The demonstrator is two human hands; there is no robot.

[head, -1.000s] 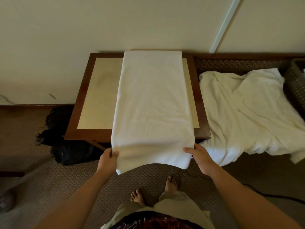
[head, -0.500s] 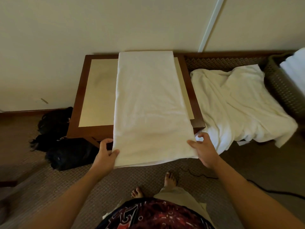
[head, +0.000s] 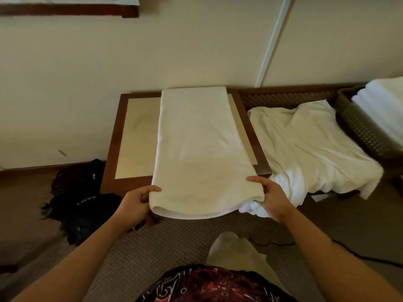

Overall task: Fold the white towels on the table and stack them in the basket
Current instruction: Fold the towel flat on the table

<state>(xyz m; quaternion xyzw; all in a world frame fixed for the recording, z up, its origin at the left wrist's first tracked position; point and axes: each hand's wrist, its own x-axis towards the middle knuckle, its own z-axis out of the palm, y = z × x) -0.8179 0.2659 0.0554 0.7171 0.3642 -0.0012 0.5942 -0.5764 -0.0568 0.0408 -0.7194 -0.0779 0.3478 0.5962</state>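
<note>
Towel lies lengthwise down the table, its near end lifted off the front edge, pinched by left hand and right hand. Folded towels fill the basket; a crumpled pile remains unfolded.

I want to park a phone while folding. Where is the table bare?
Bare: the table left of the long towel, out to its wooden edge. A thin strip shows right of it. Crowded: the crumpled towel and the basket, already holding folded towels.
</note>
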